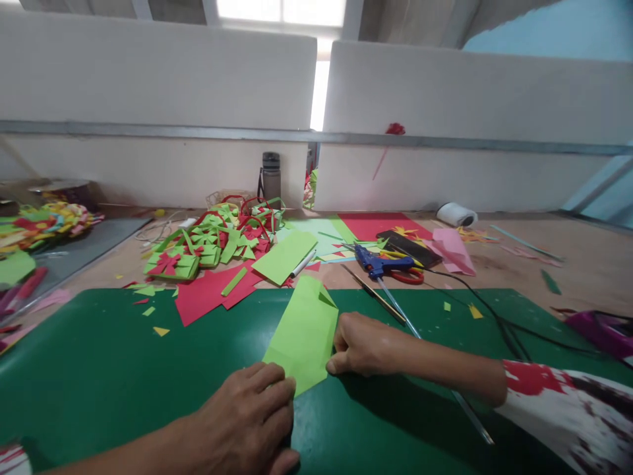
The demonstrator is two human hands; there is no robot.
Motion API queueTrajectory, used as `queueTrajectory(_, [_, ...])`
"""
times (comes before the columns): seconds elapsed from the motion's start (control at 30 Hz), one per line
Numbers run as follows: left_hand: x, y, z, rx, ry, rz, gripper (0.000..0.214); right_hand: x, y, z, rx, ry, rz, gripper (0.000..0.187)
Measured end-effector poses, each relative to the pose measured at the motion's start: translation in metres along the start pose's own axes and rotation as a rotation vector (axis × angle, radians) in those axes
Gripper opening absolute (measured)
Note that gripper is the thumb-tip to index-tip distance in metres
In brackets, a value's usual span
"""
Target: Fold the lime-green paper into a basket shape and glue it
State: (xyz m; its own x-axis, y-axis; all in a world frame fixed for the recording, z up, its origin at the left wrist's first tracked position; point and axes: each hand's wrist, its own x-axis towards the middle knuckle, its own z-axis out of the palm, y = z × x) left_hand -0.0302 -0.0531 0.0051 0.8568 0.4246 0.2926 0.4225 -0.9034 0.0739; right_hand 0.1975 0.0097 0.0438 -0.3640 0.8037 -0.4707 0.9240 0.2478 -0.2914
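Observation:
A folded light green paper (304, 333) lies on the dark green cutting mat (123, 369) in front of me. My left hand (247, 419) rests on its near corner with fingers curled, pressing the paper down. My right hand (361, 346) is closed in a pinch on the paper's right edge. The paper's far end has a flap folded over.
Beyond the mat lie red and green paper sheets (212, 290), a pile of green paper baskets with red bows (212, 241), a pen (302, 262), a blue glue gun (378, 264) with black cord, red scissors (408, 276), a tape roll (455, 214) and a grey bottle (271, 175). White partitions stand behind.

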Motion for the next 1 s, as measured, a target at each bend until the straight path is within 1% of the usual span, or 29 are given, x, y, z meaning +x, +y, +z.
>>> queueTrajectory(0.07, [0.005, -0.001, -0.001, 0.003, -0.025, -0.029, 0.014, 0.002, 0.008, -0.003, -0.046, 0.070, -0.017, 0.022])
queueTrajectory(0.1, [0.009, -0.001, -0.001, 0.010, -0.049, -0.056, 0.019, 0.003, 0.013, -0.005, -0.078, 0.121, -0.024, 0.021])
queueTrajectory(0.2, [0.028, 0.001, 0.000, 0.050, -0.168, -0.146, 0.048, 0.006, 0.024, -0.010, -0.185, 0.309, -0.055, 0.019])
queueTrajectory(0.23, [0.035, 0.002, 0.001, 0.077, -0.205, -0.163, 0.051, 0.007, 0.026, -0.011, -0.218, 0.366, -0.079, 0.019])
queueTrajectory(0.3, [0.046, 0.002, 0.006, 0.150, -0.247, -0.151, 0.044, 0.008, 0.029, -0.008, -0.275, 0.449, -0.160, 0.022])
queueTrajectory(0.37, [0.051, 0.000, 0.014, 0.231, -0.222, -0.103, 0.039, 0.009, 0.031, -0.002, -0.324, 0.478, -0.264, 0.023])
queueTrajectory(0.43, [0.050, -0.005, 0.026, 0.288, -0.131, -0.039, 0.041, 0.009, 0.034, 0.006, -0.364, 0.482, -0.373, 0.022])
queueTrajectory(0.47, [0.048, -0.008, 0.031, 0.303, -0.058, 0.000, 0.039, 0.009, 0.037, 0.009, -0.387, 0.489, -0.454, 0.022])
queueTrajectory(0.5, [0.045, -0.012, 0.035, 0.316, 0.009, 0.040, 0.033, 0.009, 0.039, 0.012, -0.404, 0.494, -0.509, 0.022])
queueTrajectory(0.57, [0.040, -0.018, 0.040, 0.313, 0.083, 0.086, 0.018, 0.009, 0.044, 0.017, -0.426, 0.504, -0.570, 0.022])
queueTrajectory(0.6, [0.038, -0.020, 0.040, 0.302, 0.094, 0.089, 0.013, 0.009, 0.045, 0.019, -0.429, 0.508, -0.569, 0.021])
queueTrajectory(0.67, [0.035, -0.022, 0.037, 0.270, 0.096, 0.070, 0.014, 0.008, 0.047, 0.024, -0.444, 0.525, -0.555, 0.018])
queueTrajectory(0.73, [0.034, -0.021, 0.034, 0.239, 0.102, 0.072, 0.022, 0.005, 0.044, 0.030, -0.487, 0.558, -0.565, 0.020])
queueTrajectory(0.83, [0.034, -0.019, 0.035, 0.203, 0.113, 0.097, 0.037, -0.008, 0.034, 0.045, -0.554, 0.617, -0.625, 0.028])
queueTrajectory(0.9, [0.034, -0.017, 0.037, 0.163, 0.087, 0.076, 0.046, -0.018, 0.026, 0.055, -0.556, 0.640, -0.666, 0.034])
queueTrajectory(1.0, [0.034, -0.015, 0.037, 0.086, -0.006, 0.016, 0.052, -0.025, 0.020, 0.066, -0.491, 0.624, -0.677, 0.036])
